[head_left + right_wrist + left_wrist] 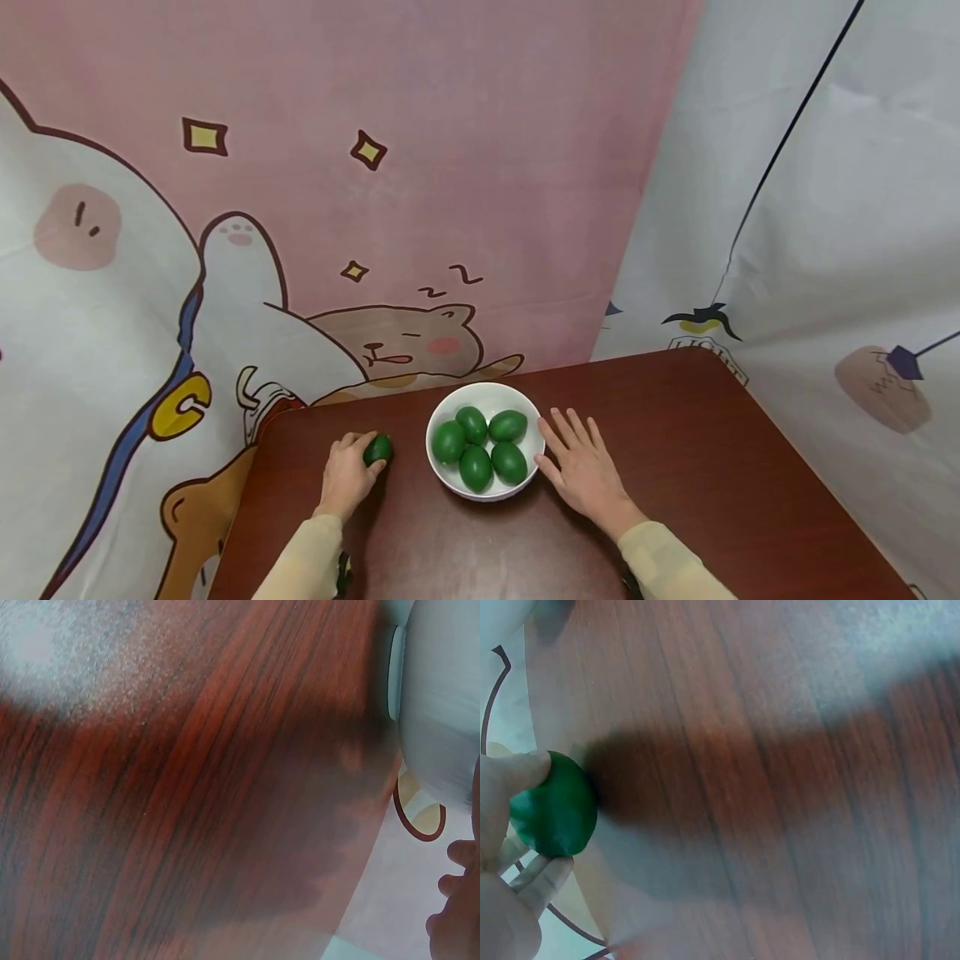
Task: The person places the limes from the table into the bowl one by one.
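Observation:
My left hand point(347, 477) holds a dark green egg point(378, 450) between thumb and fingers, at the left part of the table. In the left wrist view the egg point(561, 806) shows smooth and glossy, with a shadow on the wood beside it. Right of that hand stands a white round bowl point(487, 495) with several green eggs point(476, 468) inside. At the bowl's right side my right hand point(588, 477) is spread palm down, fingertips right by the rim. The right wrist view catches the bowl's outer wall point(442, 697) and a few fingers point(454, 922) below it.
The dark reddish-brown wooden table point(705, 467) extends to the right of the bowl. Behind it hangs a pink and white cloth point(480, 167) printed with cartoon animals. A pale printed cloth point(825, 208) borders the right side.

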### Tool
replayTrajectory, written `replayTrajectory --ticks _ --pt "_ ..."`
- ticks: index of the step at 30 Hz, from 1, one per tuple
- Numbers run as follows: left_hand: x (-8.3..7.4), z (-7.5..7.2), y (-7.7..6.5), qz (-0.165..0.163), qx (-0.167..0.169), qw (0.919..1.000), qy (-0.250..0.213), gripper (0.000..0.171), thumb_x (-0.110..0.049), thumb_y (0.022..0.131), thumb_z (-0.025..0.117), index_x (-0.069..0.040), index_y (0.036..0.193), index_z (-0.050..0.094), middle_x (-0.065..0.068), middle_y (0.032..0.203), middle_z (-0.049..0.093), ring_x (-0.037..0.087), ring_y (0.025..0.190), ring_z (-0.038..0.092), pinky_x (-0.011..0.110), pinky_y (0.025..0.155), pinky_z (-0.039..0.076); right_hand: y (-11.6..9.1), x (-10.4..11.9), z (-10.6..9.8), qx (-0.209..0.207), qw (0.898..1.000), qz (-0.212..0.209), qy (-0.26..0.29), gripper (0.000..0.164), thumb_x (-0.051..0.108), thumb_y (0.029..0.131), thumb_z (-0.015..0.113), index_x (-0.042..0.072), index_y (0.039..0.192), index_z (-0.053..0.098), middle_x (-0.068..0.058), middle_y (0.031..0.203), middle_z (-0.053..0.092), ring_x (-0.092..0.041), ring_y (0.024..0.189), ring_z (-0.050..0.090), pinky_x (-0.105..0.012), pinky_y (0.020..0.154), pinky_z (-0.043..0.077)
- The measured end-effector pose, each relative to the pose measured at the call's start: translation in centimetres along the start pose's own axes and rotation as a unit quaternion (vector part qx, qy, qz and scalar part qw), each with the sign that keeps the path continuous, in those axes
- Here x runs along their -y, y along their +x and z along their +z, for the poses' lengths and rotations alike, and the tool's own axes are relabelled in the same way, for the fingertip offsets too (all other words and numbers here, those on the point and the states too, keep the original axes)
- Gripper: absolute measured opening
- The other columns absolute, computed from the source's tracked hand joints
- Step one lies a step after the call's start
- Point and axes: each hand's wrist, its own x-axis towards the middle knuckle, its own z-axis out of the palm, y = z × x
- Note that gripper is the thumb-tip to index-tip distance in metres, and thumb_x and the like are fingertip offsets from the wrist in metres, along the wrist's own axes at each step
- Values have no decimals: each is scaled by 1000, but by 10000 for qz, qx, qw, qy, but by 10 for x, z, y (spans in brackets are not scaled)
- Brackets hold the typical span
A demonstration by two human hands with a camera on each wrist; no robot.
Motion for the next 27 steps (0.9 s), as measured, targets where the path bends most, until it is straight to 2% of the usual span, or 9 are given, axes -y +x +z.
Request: replayTrajectory --ticks 9,17,23,27 --pt "0 2 -2 -39 -352 9986 -387 57 -18 84 87 -4 135 67 21 124 64 39 105 58 57 85 55 0 1 -1 -8 10000 25 6 64 54 105 49 20 160 43 -12 166 36 -36 155 27 -61 123 21" --pt "-3 2 -2 -160 -545 9958 -718 58 -21 85 87 -7 137 67 20 128 63 38 112 58 58 89 55 0 1 -1 -48 10000 14 63 64 54 105 48 19 159 44 -14 165 37 -37 155 27 -61 124 19" --pt "-10 1 -2 -229 -835 9909 -1029 56 -21 84 88 -7 135 68 19 129 64 38 114 58 59 91 54 0 1 -1 106 9999 86 95 64 53 106 47 21 161 40 -12 167 33 -36 156 25 -59 126 14" --pt "-16 1 -1 -262 -1105 9858 -1240 56 -19 82 90 -7 133 69 18 126 65 38 114 60 59 92 54 0 0 -1 121 9999 91 80 65 54 106 47 21 161 40 -11 167 33 -36 156 24 -59 125 16"
